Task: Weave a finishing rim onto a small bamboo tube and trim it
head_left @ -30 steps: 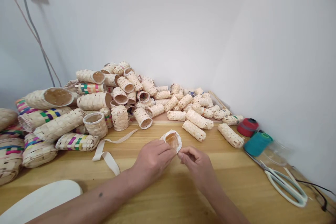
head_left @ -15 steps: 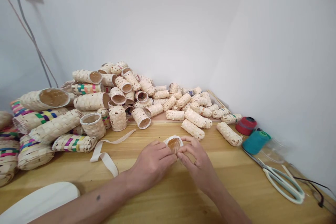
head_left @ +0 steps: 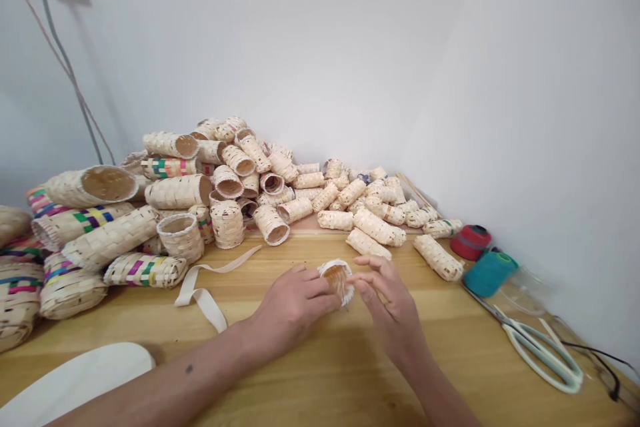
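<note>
A small woven basket (head_left: 337,276) with a white-edged rim lies in front of me, its round mouth turned toward me. My left hand (head_left: 296,301) is closed around its left side, which hides much of its wall. Just right of the rim is my right hand (head_left: 393,303), thumb and forefinger drawn together in a pinch. Whatever those fingertips hold is too small to make out. The other fingers of that hand are loosely bent above the rim.
Many woven baskets (head_left: 177,191) are heaped at the back and left. A pale strip (head_left: 205,300) lies beside them. On the right are a red thread spool (head_left: 471,242), a teal spool (head_left: 490,273) and scissors (head_left: 543,353). A white oval object (head_left: 85,380) sits front left.
My right hand has drawn slightly right, away from the basket's rim, so more of the mouth shows. My left hand keeps its hold. The whole view has shifted slightly.
</note>
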Action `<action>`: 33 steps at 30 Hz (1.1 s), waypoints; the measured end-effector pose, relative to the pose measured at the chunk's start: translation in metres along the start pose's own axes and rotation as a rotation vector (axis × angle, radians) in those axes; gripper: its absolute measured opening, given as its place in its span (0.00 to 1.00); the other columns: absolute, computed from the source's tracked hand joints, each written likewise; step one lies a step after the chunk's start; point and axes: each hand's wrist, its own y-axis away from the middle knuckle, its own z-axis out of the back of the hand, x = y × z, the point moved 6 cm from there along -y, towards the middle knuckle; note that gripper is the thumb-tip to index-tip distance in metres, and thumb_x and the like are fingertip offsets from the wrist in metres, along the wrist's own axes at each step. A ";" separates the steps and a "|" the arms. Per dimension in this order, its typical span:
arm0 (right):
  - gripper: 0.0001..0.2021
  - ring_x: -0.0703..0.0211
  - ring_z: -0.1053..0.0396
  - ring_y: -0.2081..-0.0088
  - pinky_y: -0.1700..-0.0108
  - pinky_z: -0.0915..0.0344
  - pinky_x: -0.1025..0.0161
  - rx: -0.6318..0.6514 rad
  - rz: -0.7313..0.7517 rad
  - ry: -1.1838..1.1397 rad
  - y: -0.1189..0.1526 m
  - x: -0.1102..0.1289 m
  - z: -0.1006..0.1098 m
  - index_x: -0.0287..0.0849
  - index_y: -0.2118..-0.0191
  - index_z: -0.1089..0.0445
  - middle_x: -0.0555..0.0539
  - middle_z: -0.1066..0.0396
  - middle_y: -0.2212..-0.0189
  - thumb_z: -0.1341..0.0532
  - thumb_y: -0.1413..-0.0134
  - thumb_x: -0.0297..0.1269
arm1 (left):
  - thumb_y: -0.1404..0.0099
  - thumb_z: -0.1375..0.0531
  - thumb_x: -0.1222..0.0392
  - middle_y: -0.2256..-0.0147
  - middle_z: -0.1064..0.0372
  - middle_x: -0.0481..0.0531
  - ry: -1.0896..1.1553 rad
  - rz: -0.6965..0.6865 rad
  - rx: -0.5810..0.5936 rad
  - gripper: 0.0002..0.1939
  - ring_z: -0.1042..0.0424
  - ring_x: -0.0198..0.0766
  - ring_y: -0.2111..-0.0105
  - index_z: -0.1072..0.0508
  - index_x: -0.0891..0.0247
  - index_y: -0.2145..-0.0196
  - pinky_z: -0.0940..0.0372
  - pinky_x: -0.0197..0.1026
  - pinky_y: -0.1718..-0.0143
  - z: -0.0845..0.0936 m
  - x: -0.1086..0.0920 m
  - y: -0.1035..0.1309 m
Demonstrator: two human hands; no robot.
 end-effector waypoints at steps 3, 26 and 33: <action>0.08 0.48 0.38 0.48 0.47 0.40 0.50 0.094 0.013 0.025 0.000 -0.001 -0.009 0.46 0.66 0.26 0.43 0.34 0.52 0.41 0.41 0.39 | 0.31 0.49 0.68 0.69 0.28 0.49 -0.011 -0.002 -0.018 0.10 0.35 0.35 0.71 0.28 0.62 0.63 0.49 0.40 0.71 0.000 0.001 0.001; 0.05 0.60 0.28 0.64 0.61 0.32 0.65 -0.096 0.133 -0.144 0.009 0.025 0.002 0.45 0.65 0.32 0.50 0.26 0.67 0.43 0.42 0.28 | 0.35 0.41 0.65 0.67 0.25 0.52 0.433 0.397 -0.155 0.05 0.28 0.37 0.67 0.23 0.64 0.64 0.36 0.37 0.65 0.007 0.026 0.001; 0.07 0.60 0.26 0.66 0.63 0.30 0.66 -0.002 0.374 -0.076 0.014 0.044 -0.008 0.46 0.62 0.32 0.49 0.24 0.68 0.45 0.37 0.28 | 0.37 0.40 0.67 0.69 0.26 0.52 0.419 0.390 -0.192 0.06 0.29 0.37 0.68 0.23 0.64 0.64 0.36 0.36 0.67 0.008 0.028 0.001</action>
